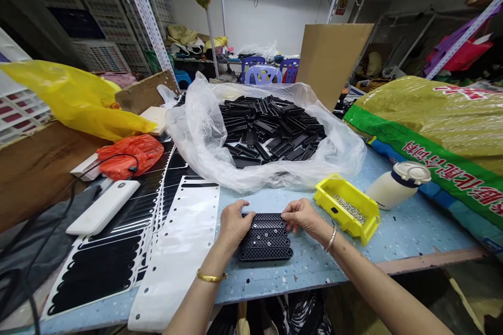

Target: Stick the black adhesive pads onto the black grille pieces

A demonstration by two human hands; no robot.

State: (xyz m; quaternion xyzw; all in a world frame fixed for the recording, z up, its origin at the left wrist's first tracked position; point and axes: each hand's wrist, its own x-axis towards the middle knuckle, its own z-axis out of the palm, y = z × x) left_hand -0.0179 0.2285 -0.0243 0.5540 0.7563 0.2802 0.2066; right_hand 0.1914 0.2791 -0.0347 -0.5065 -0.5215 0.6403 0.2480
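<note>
A block of black plastic lattice strips point(267, 246), laid side by side, rests on the blue speckled table in front of me. Several small shiny metal rings or nuts dot its upper face. My left hand point(234, 225) grips the block's upper left edge, thumb on top and fingers behind. At the far right corner, my right hand point(303, 217) pinches the end of a strip between thumb and fingers. Just right of that hand is a yellow bin point(346, 207) holding many small metal pieces point(349, 208).
Behind the hands, a clear plastic bag point(251, 180) lies open, heaped with black strips point(275, 131). White and black die-cut sheets point(176, 241) and a white power bank point(104, 208) are at left. A white jar point(389, 188) and a large printed sack point(440, 125) stand at right.
</note>
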